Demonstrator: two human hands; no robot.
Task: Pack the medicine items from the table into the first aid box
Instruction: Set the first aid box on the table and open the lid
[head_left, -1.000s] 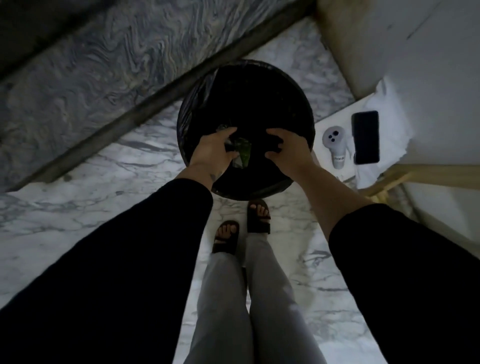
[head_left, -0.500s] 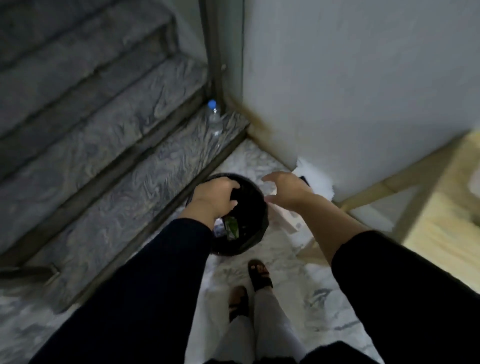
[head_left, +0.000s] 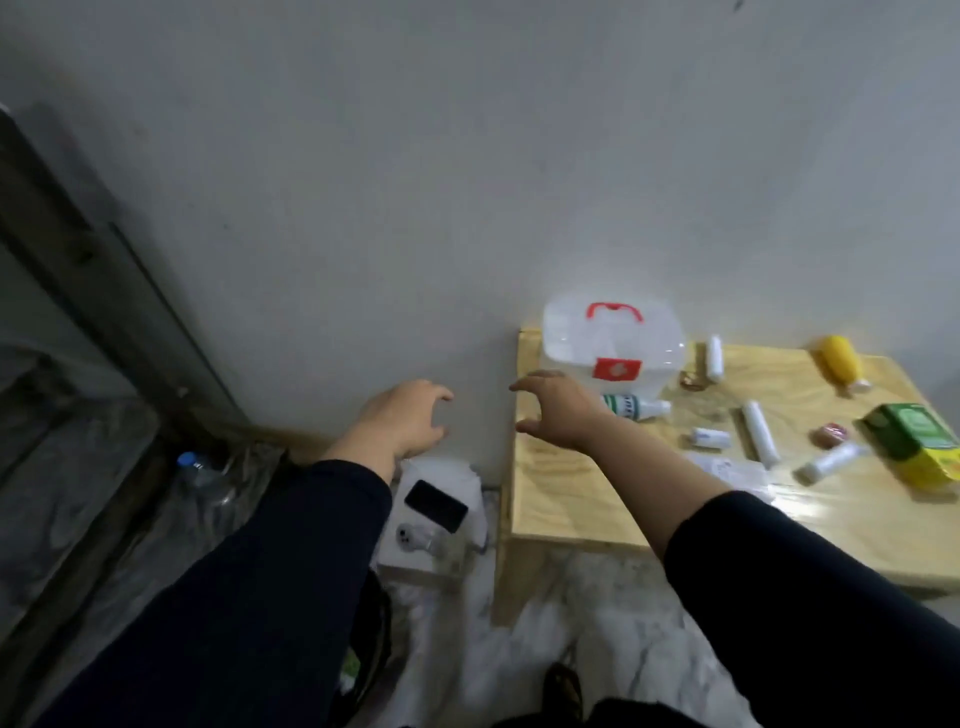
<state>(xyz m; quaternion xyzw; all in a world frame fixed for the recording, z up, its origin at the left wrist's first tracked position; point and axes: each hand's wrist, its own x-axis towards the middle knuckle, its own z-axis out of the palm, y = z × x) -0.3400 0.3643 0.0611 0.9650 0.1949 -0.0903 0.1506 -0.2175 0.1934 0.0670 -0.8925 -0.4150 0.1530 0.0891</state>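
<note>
The first aid box (head_left: 612, 349), translucent white with a red handle and a red label on its front, stands closed at the back corner of the wooden table (head_left: 582, 499), against the wall. The mark on that label is too blurred to read. The right hand (head_left: 558, 413) hovers just in front of the box and a little to its wall-side, thumb and fingers curved apart in an open claw, holding nothing. The left hand (head_left: 402, 421) hangs farther from the box, off the table's edge before the wall, fingers loosely spread and empty.

Just in front of the box, partly behind the right hand, lies a white bottle with green print (head_left: 636, 406); the print cannot be made out. Farther out from the box lie a small white tube (head_left: 716, 357), a yellow bottle (head_left: 842, 361), a white roll (head_left: 759, 432), a small white vial (head_left: 709, 438), a white stick (head_left: 830, 461), a flat packet (head_left: 727, 470), and a green and yellow carton (head_left: 917, 441) with unreadable lettering.
</note>
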